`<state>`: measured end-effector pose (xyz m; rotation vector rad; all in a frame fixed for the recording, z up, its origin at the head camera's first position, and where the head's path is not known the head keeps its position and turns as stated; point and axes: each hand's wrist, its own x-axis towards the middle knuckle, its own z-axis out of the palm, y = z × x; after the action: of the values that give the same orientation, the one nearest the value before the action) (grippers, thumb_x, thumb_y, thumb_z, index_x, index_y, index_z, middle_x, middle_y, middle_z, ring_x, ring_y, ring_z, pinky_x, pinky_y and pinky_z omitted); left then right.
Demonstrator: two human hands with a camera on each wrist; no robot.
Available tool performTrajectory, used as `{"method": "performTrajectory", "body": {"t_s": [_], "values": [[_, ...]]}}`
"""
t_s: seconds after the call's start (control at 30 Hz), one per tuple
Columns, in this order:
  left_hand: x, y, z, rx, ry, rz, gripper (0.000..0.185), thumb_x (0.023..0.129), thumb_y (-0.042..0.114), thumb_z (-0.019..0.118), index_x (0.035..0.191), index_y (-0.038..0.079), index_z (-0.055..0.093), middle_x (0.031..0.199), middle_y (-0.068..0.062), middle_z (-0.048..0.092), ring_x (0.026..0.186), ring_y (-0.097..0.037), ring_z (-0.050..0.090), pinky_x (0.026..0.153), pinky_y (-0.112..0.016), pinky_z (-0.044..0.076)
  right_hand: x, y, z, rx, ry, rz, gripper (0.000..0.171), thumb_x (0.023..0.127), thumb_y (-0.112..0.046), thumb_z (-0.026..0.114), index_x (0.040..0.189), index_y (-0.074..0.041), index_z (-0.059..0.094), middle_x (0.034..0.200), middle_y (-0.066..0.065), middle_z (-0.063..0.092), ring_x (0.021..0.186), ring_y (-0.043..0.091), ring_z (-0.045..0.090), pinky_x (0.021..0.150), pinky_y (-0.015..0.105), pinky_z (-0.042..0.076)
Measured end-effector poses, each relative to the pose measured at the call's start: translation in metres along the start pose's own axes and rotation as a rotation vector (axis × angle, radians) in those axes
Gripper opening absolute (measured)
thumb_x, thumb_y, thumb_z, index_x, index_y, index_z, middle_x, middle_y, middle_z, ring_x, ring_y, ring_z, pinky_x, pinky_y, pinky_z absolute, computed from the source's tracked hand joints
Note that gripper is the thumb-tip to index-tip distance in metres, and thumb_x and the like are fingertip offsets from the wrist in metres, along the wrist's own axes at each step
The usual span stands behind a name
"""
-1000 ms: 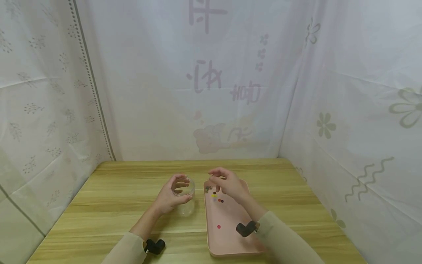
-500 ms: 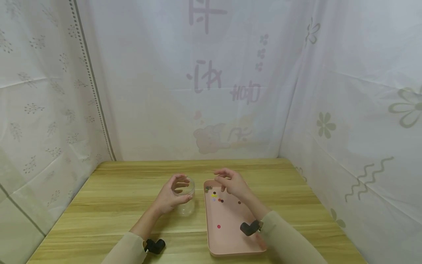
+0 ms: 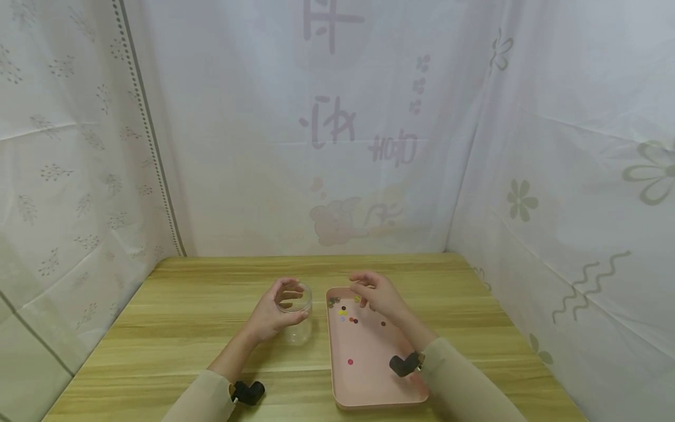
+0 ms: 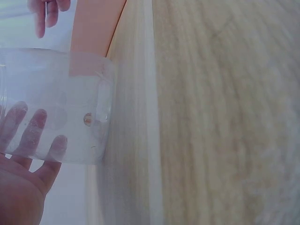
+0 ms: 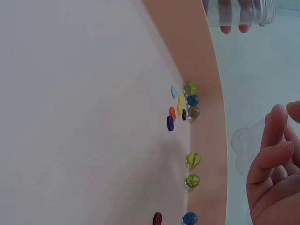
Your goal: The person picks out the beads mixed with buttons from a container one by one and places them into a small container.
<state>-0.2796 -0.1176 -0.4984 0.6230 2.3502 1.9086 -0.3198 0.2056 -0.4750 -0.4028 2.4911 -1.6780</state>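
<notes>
Your left hand [image 3: 271, 316] fingers wrap clear plastic jar [image 3: 295, 313]; right hand [image 3: 381, 296] fingers loosely curled, holding nothing, over pink plastic tray [image 3: 369, 392]. Only left wrist view shows one bead [image 4: 87, 119] inside jar.

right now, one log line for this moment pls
left hand: grips clear jar | right hand: above pink tray, empty | marbles: at tray's far end

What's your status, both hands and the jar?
Left hand grips jar. Right hand above tray, holding nothing visible. Marbles loose, nothing blocking.
</notes>
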Motion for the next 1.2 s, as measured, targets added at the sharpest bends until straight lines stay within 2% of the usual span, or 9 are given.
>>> {"method": "performTrajectory", "body": {"t_s": [0.27,0.63,0.87,1.07,1.2], "values": [[0.000,-0.001,0.000,-0.001,-0.009,0.001,0.078,0.094,0.014,0.088,0.156,0.003,0.042,0.153,-0.022,0.060,0.146,-0.043,0.055,0.121,-0.067,0.044,0.000,0.006,-0.003,-0.031,-0.015,0.010,0.036,0.108,-0.025,0.071,0.140,-0.010,0.070,0.119,0.022,0.073,0.072,0.018,0.068,0.052,0.022,0.045],[0.001,-0.004,0.000,0.008,-0.006,0.021,0.074,0.094,0.015,0.088,0.153,0.008,0.045,0.152,-0.023,0.061,0.144,-0.043,0.057,0.120,-0.068,0.044,0.002,0.009,-0.003,-0.074,-0.052,0.027,0.043,0.109,-0.023,0.068,0.146,0.000,0.063,0.124,0.027,0.074,0.072,0.018,0.070,0.053,0.024,0.047],[0.001,-0.004,0.000,0.001,-0.007,0.020,0.074,0.093,0.015,0.089,0.153,0.009,0.045,0.152,-0.024,0.061,0.144,-0.043,0.057,0.120,-0.068,0.044,0.002,0.003,0.001,-0.074,-0.094,0.052,0.041,0.109,-0.026,0.070,0.144,-0.004,0.066,0.127,0.025,0.075,0.079,0.027,0.073,0.057,0.028,0.047],[0.001,-0.004,0.000,-0.001,-0.007,0.019,0.074,0.094,0.015,0.088,0.154,0.009,0.045,0.152,-0.025,0.060,0.144,-0.043,0.056,0.120,-0.068,0.044,0.004,-0.009,0.009,-0.136,-0.111,0.102,0.046,0.105,-0.042,0.075,0.141,-0.013,0.070,0.123,0.015,0.078,0.086,0.031,0.077,0.062,0.036,0.055],[0.001,-0.004,0.000,-0.005,-0.009,0.017,0.074,0.094,0.015,0.088,0.154,0.008,0.045,0.153,-0.026,0.059,0.145,-0.044,0.056,0.121,-0.069,0.043,0.005,-0.010,0.016,-0.127,-0.155,0.085,0.036,0.108,-0.033,0.072,0.136,-0.011,0.070,0.120,0.020,0.078,0.085,0.034,0.079,0.063,0.034,0.057]]}}
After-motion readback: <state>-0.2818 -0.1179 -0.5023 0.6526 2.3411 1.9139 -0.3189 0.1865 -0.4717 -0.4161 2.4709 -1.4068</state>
